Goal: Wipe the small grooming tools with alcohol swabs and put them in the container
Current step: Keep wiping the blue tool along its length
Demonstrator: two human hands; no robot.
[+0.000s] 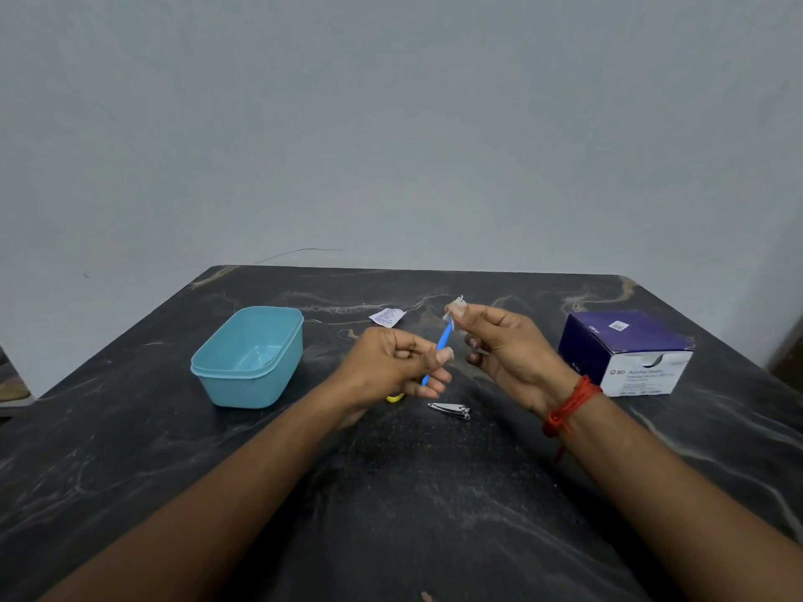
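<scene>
A slim blue-handled tool (442,346) sat at frame center, tilted w/ its lower end toward the bottom and its top end leaning up-right. The left hand (393,369) was pinched shut on the handle's lower part, thumb and fingers closed around it. The right hand (506,347) was clamped on a small white swab (456,307) at the tool's top end, thumb and forefinger pressed together over it; the tool's tip was hidden by the swab, so its shape couldn't be told. A red thread band (569,406) wrapped the right wrist. Just below the hands, a metal nail clipper (451,410) lay flat on the dark marbled table (391,514), and a bit of something yellow (395,398) peeked out under the left hand, mostly hidden. A torn white wrapper (386,317) lay just above the left hand. Left of center stood the teal container (247,356), open, nothing visible inside. At right sat the navy-and-white swab box (625,351), well apart from the container.
</scene>
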